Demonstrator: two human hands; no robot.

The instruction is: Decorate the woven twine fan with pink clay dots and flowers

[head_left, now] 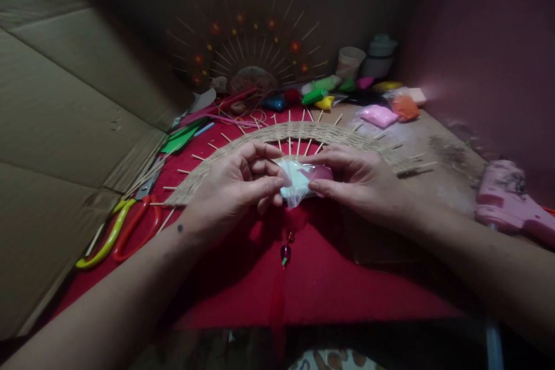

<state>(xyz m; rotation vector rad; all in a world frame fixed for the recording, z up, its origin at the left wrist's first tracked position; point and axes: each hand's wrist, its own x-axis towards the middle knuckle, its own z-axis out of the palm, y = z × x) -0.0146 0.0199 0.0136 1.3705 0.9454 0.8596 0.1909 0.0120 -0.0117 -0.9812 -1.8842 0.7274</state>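
left hand (260, 179) and right hand (347, 176) both pinch a small clear packet (293, 180) of pale stuff, mid-frame, fingers closed on it from 9 and 3 o'clock. woven fan (299, 130) with sticks lies just past it at 12 o'clock, on red surface (347, 289). from packet: scissors (137, 228) 8 to 9 o'clock, glue gun (498, 199) 3 o'clock, pink packet (379, 116) 2 o'clock, beads (285, 252) 6 o'clock.
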